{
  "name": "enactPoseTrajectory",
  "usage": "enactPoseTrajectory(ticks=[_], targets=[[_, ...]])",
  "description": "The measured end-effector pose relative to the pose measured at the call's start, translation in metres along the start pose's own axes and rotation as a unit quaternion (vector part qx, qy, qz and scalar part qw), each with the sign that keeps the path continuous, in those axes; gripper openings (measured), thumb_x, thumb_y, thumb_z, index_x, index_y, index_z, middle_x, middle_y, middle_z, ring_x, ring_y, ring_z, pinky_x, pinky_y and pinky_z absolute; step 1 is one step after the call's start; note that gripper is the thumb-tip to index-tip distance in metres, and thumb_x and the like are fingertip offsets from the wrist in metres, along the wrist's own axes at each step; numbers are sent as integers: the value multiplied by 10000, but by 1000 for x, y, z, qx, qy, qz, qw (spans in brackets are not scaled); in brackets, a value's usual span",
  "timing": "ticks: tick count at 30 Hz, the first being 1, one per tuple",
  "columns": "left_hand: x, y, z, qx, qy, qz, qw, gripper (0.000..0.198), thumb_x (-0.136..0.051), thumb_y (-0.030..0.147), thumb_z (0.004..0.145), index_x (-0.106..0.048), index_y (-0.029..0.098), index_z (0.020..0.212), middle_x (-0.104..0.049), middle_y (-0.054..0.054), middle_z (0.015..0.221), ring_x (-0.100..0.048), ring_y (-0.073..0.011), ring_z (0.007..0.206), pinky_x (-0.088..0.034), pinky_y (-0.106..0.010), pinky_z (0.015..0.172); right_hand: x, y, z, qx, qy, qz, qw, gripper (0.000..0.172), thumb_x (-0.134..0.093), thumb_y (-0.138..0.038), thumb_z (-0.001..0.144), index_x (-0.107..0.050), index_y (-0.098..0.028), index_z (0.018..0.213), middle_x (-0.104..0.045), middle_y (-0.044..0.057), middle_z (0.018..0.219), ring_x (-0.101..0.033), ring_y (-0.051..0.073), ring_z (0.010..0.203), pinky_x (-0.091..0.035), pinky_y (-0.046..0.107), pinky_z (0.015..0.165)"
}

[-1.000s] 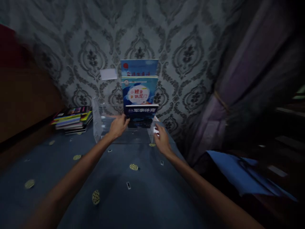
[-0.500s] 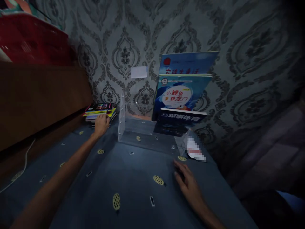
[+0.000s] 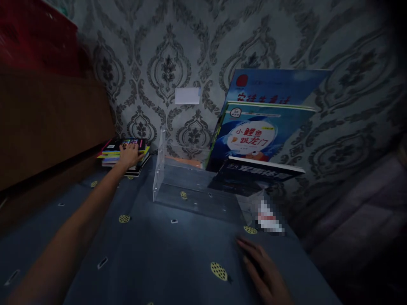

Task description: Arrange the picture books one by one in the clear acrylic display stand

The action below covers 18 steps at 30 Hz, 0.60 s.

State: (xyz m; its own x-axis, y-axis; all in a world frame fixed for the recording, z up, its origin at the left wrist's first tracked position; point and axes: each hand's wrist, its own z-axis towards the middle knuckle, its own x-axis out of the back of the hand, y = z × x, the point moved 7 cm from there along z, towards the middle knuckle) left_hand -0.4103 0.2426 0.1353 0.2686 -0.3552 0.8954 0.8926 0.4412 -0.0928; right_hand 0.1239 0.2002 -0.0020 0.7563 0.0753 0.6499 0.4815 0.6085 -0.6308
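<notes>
My left hand (image 3: 129, 156) reaches to the far left and rests on a stack of books (image 3: 110, 161). Its fingers lie slightly apart over the dark cover of the top book (image 3: 111, 145), with the thumb toward the right edge. A clear acrylic book rack (image 3: 187, 195) stands in the middle. Leaning in its right part are a dark-covered book (image 3: 263, 169), a blue-green picture book (image 3: 282, 131) and a blue book (image 3: 280, 80) behind. Near the front right, my right hand (image 3: 262, 271) hovers or rests by the cloth, fingers loosely bent and apart, holding nothing.
A patterned wall (image 3: 187, 55) rises behind the rack, with a small white plate or label (image 3: 187, 96) in front of it. At the left stands a brown wooden panel (image 3: 51, 123) below a red basket (image 3: 38, 42). Dark blue cloth with pineapple prints (image 3: 146, 254) covers the surface.
My left hand has slid further over the top of the stack, fingers now on the top book's cover. The view has shifted closer; my right hand sits lower in the picture.
</notes>
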Motion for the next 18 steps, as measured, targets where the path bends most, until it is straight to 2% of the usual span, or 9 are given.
enactPoseTrajectory(ticks=[4, 9, 14, 18], targets=[[9, -6, -8, -38, -12, 54, 998, 445, -473, 415, 957, -585, 68, 1213, -635, -245, 1233, -578, -365, 1187, -331, -560, 1040, 1, 0, -1, 4, -4, -10, 1000, 355, -513, -447, 930, -731, -264, 1142, -694, 107, 1253, -667, 298, 1154, -584, 473, 948], [23, -8, -21, -75, -21, 110, 991, 345, -438, 315, 977, -621, 65, 1129, -668, -230, 1134, -643, -331, 1063, -459, -414, 895, 0, 2, -2, 11, -1, 0, 1000, 350, -517, -439, 930, -737, -245, 1121, -696, 125, 1238, -671, 297, 1146, -585, 461, 945], [30, -6, -45, -111, -21, 144, 983, 305, -390, 102, 931, -609, 40, 1135, -675, -224, 1079, -649, -316, 1044, -480, -395, 871, -2, -1, 0, 20, 0, 8, 1000, 353, -504, -443, 933, -735, -237, 1104, -699, 134, 1222, -675, 289, 1136, -580, 458, 948], [33, -9, -67, -122, -17, 157, 980, 311, -394, 56, 902, -605, 63, 1130, -673, -212, 1069, -650, -295, 1049, -497, -377, 864, -4, -4, 0, 27, 4, 15, 1000, 357, -494, -447, 936, -735, -238, 1096, -697, 137, 1209, -681, 283, 1120, -590, 442, 929]])
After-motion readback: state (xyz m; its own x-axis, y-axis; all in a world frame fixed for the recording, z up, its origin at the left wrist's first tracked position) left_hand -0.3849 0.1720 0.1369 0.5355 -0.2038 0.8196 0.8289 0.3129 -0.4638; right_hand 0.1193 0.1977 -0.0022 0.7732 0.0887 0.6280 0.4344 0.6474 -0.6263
